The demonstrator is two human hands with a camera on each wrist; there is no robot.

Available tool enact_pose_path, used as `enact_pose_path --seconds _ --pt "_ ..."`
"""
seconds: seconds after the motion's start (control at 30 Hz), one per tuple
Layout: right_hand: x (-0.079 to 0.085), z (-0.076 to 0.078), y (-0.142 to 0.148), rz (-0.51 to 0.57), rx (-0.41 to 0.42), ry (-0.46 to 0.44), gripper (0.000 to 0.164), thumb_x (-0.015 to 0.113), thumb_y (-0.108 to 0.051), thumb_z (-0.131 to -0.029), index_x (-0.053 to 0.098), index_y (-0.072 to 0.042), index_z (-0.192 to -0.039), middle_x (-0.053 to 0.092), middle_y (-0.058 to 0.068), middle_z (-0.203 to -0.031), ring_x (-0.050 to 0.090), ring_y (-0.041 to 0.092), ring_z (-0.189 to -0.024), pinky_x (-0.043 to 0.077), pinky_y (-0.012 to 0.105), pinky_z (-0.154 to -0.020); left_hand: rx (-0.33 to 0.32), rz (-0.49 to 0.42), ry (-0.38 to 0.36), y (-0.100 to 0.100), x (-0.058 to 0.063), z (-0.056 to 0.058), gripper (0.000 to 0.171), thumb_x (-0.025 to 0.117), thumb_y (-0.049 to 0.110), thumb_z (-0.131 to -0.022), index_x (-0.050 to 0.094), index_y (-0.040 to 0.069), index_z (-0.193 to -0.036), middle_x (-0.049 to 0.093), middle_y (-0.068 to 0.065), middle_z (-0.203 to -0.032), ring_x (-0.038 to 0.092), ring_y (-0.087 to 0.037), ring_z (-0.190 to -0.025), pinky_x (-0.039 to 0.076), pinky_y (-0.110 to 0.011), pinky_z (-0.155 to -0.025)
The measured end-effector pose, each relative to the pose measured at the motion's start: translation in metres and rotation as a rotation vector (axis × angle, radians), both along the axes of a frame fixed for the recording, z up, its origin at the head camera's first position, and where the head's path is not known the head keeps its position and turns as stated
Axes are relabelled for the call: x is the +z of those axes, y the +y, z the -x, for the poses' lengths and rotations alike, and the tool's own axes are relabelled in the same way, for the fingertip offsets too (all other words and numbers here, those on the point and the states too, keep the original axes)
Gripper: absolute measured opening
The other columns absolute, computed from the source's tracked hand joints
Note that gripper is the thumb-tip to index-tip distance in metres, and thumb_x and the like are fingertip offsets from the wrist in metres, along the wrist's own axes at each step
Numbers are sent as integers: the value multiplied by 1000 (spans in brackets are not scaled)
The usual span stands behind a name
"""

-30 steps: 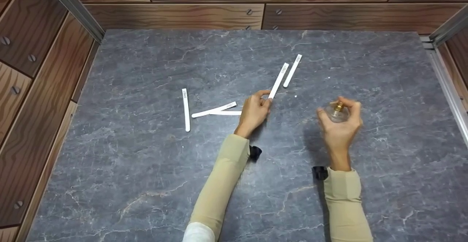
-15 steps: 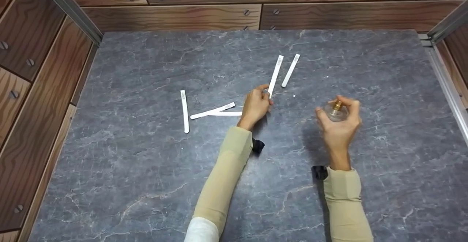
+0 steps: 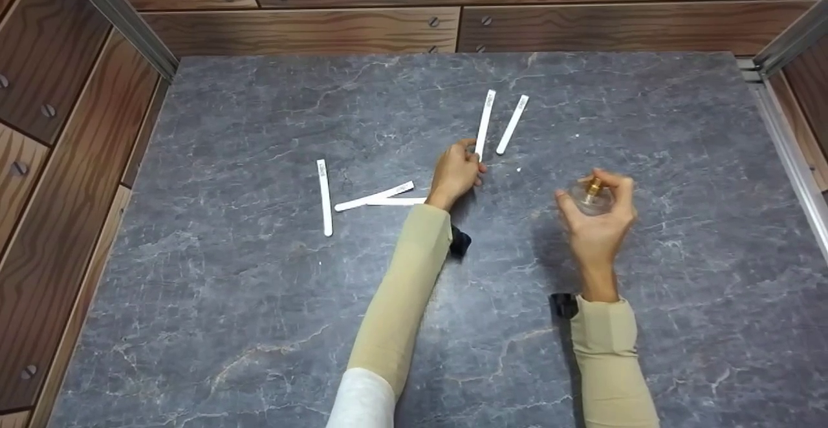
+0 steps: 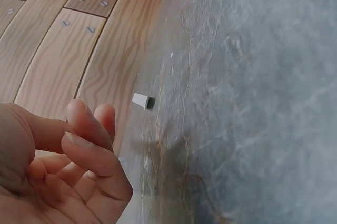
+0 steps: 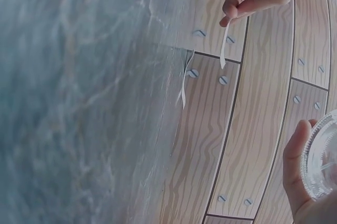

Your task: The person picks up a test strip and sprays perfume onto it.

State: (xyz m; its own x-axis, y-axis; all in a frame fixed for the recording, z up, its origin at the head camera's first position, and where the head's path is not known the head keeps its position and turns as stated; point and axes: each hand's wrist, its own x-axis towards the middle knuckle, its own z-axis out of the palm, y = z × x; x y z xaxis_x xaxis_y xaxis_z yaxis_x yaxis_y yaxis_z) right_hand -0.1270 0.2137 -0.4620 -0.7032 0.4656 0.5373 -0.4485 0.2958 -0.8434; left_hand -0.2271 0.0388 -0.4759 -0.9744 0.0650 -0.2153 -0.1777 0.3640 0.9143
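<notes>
My left hand (image 3: 456, 172) pinches the lower end of a white paper test strip (image 3: 486, 117) between thumb and fingers. In the right wrist view this strip (image 5: 225, 45) hangs from the fingertips, apart from the tabletop. Another white strip (image 3: 512, 124) lies on the table just to its right. My right hand (image 3: 598, 231) grips a round clear glass perfume bottle (image 3: 585, 207), its gold sprayer neck (image 3: 594, 185) by the index fingertip. The bottle's ridged glass base (image 5: 321, 161) shows in the right wrist view. The left wrist view shows the left hand's curled fingers (image 4: 97, 153); the held strip is hidden there.
To the left, a white strip (image 3: 325, 198) lies alone, and two more strips (image 3: 372, 197) cross near the left forearm, one partly hidden by the hand. The grey marbled table (image 3: 226, 299) is bordered by wood-patterned panels (image 3: 304, 30) at the back and sides.
My left hand has moved away from me and slightly right, and the strip it pinches has swung from slanting right to nearly straight ahead. The right hand stays almost in place with the bottle.
</notes>
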Motion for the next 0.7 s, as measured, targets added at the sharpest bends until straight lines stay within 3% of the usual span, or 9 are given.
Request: enact_pose_path --seconds 0.47,0.7 --pt "0 -1 0 20 -10 -48 45 78 20 -67 57 15 -107 66 0 -93 63 13 -89 54 25 -86 49 -17 -31 6 -5 23 34 53 4 -105 58 -3 -138 65 -4 -72 54 -6 -47 50 -19 -47" --pt "-1 0 0 6 -1 -4 44 78 20 -67 56 17 -105 65 -7 -91 63 11 -87 53 24 -85 36 106 -30 7 -6 33 37 55 8 -105 56 1 -141 73 -5 -81 53 -4 -46 45 -16 -45"
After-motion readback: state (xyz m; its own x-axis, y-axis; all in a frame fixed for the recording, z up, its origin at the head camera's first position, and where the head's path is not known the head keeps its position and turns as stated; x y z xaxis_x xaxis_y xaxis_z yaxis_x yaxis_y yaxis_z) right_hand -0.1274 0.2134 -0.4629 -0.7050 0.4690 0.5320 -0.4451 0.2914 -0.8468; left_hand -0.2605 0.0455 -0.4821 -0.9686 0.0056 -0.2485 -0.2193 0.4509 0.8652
